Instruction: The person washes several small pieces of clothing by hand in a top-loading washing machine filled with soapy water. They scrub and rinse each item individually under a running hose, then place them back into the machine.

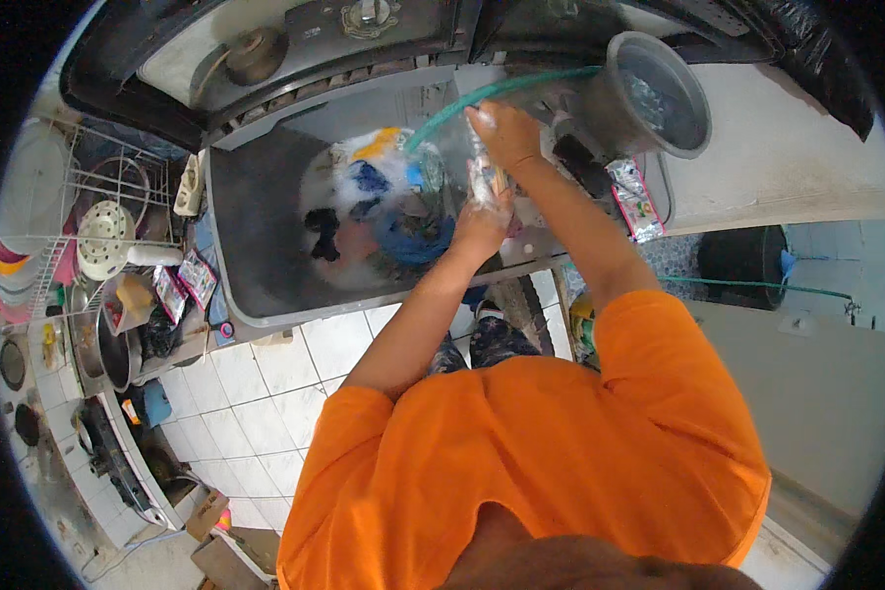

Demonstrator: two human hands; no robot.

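Note:
My left hand and my right hand are close together over the right end of a large grey tub. A narrow, foam-covered item runs between them, and both hands grip it. Foam hides what it is; it may be a wet cloth. White lather clings to my fingers. To the left, soapy water holds a heap of wet clothes in blue, yellow and dark colours. One small black cloth floats apart from the heap. A green hose arches behind my right hand, its end down at the suds.
A grey bucket with water stands at the back right, near a pink-edged packet and a dark brush-like object. A wire dish rack and a power strip are at left. Dark-framed glass borders the back.

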